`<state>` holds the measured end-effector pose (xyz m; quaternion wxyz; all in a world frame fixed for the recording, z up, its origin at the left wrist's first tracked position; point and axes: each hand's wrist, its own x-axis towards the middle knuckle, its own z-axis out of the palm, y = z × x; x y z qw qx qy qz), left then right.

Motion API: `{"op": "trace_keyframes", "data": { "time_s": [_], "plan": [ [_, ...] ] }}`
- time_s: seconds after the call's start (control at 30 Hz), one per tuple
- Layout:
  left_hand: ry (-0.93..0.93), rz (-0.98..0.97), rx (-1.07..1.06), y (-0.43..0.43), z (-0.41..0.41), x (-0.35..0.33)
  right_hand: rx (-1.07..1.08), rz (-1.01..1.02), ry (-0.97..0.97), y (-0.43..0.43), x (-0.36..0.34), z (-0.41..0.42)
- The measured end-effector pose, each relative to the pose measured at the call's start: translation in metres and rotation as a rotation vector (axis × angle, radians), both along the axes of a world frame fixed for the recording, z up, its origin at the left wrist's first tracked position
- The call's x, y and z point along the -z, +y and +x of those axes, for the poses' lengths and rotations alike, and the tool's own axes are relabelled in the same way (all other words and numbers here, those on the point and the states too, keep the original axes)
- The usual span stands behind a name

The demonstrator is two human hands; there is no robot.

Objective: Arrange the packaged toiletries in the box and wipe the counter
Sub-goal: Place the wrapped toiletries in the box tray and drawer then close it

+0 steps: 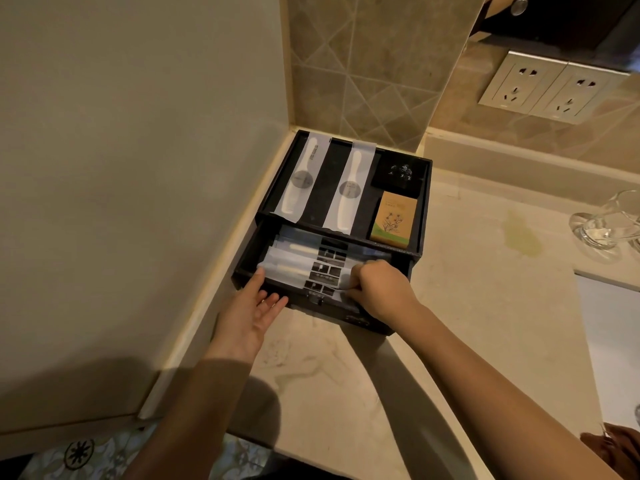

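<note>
Your right hand (375,289) pinches a toothbrush packet (304,268) in the drawer (249,268), left hand (252,306) spread wide; the counter (485,271), stained at three o'clock, awaits wiping.

— What am I wearing on my arms?

— Nothing on either one: your left hand (251,308) and right hand (379,289) are bare, and both forearms are uncovered from wrist to the frame's edge at 6 o'clock.

— Any rings, a watch, gloves?

— None show. Your nails look short and plain, though the dim light blurs the fingertips.
</note>
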<state>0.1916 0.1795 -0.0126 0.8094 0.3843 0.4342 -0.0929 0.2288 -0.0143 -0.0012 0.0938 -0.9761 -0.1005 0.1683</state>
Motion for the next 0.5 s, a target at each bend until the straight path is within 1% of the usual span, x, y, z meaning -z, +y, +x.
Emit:
{"op": "trace_keyframes", "data": {
  "time_s": [0.13,0.3,0.4,0.5],
  "plan": [
    [0.007,-0.004,0.004,0.0010,-0.0005,0.0007,-0.051,-0.039,-0.070,0.0014,0.0037,0.0033],
    [0.009,-0.024,0.021,0.0028,-0.0007,0.0008,-0.026,-0.022,-0.032,0.0030,0.0062,0.0036],
    [0.018,-0.027,0.013,0.0031,-0.0005,0.0009,-0.016,0.077,-0.075,0.0019,0.0063,-0.0008],
    [0.020,-0.022,0.006,0.0021,0.0000,-0.0003,-0.130,0.172,-0.081,0.0020,0.0045,-0.0049]
  ]
}}
